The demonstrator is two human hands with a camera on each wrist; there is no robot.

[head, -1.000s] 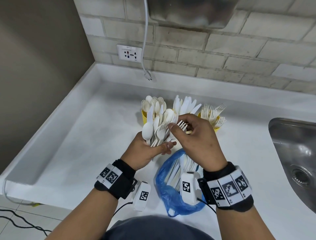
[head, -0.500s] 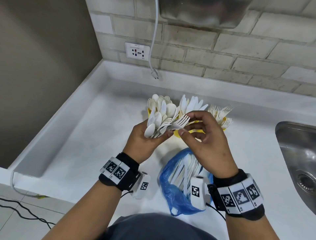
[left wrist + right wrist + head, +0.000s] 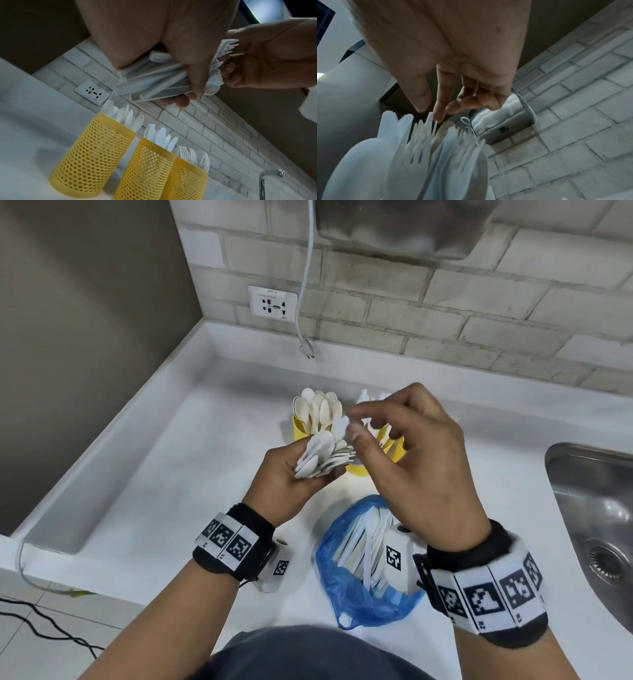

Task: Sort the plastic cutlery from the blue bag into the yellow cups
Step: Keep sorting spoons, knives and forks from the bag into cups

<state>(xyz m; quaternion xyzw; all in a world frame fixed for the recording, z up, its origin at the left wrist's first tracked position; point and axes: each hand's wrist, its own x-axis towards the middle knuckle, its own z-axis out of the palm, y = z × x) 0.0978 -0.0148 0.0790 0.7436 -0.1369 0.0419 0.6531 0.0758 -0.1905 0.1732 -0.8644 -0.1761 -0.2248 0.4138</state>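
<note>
White plastic cutlery [image 3: 320,455] is bunched in the left hand [image 3: 287,484], whose fingers [image 3: 197,75] curl round the handles above the counter [image 3: 164,474]. The right hand [image 3: 421,460] is just at its 3 o'clock side, thumb and forefinger closed on a blurred white piece [image 3: 342,424] at the top of the bunch; the other fingers are loosely bent. Three yellow cups [image 3: 96,155] stand in a row at 12 o'clock from the hands: spoons [image 3: 317,409] in the left one, knives [image 3: 163,136] in the middle, forks [image 3: 190,154] in the right. The blue bag [image 3: 346,587], with more cutlery inside, lies on the counter at 6 o'clock, under the right wrist. A steel sink [image 3: 596,525] sits at 3 o'clock.
</note>
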